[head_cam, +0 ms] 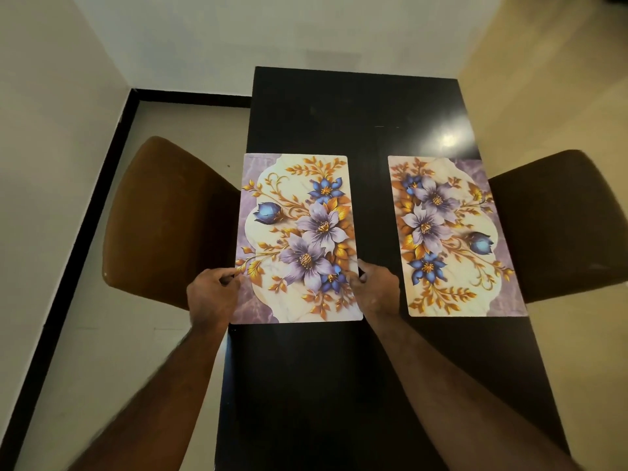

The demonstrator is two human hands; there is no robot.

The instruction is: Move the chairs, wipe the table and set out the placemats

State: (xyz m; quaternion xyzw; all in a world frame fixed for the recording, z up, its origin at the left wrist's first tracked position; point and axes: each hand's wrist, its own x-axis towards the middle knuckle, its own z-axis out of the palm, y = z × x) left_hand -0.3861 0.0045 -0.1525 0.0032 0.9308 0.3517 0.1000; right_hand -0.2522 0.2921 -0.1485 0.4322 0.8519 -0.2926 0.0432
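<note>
Near end of the table point(356, 107): you lose it at the view's bottom edge, along with both forearms, and the left forearm is slightly blurred. The table's left edge hides the inner part of the left chair point(163, 215); the right chair point(557, 226) sits partly under the table's right side and is clipped by the view's right edge. On the table's left half, your left hand point(212, 294) and right hand point(377, 290) cover stretches of the placemat point(299, 232) side edges.

Both hands, left hand point(212, 289) and right hand point(375, 289), pinch the left placemat point(299, 232) on the dark table point(356, 110); another placemat point(452, 232) lies beside.
</note>
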